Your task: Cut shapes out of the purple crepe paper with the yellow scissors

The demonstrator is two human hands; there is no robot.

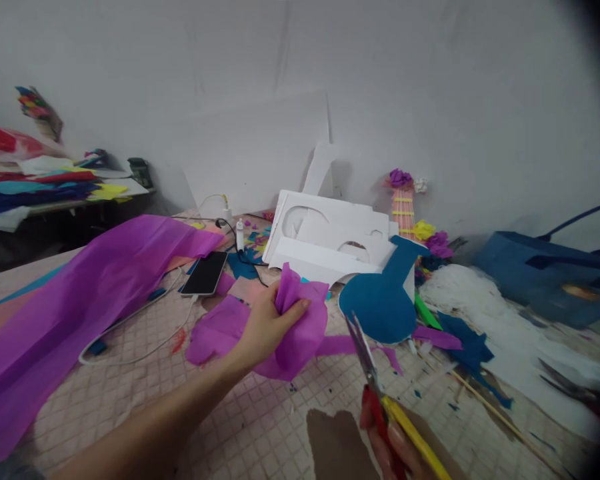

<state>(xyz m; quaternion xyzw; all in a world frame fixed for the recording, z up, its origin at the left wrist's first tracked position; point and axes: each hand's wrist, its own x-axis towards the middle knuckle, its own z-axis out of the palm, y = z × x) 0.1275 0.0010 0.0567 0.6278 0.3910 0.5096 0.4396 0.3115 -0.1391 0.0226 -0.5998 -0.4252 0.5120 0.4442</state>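
Two hands in play: left hand (pixel 270 323) at centre frame, fingers pinched tight on a bunched wad of purple tissue paper (pixel 293 330), lifted a little off the surface (pixel 260 427); right hand (pixel 387 443) at bottom right, mostly cropped, fingers wrapped round the red and yellow handles of scissors (pixel 367 363), blades pointing up-left toward the wad, apart from it, and nearly together as far as the blur allows. Looks like a cut into the tissue is the step in hand. To do it well: pull the wad taut between thumb and fingertips so a free edge sticks out to the right, keep the thumb back from the blade line, open the blades wide before feeding paper in, cut near the pivot since thin tissue tends to fold and chew at the tips. Risk: bunched layers slip and give a ragged edge, so flatten first. Loose tissue trails from the wad down to the surface at lower left of it. Nearby: long purple sheet (pixel 80 300) across left frame, phone (pixel 205 273) with white cable, blue cut-out shape (pixel 380 300) just right of the wad, white foam board pieces (pixel 330 240) behind, blue bag (pixel 550 273) far right.
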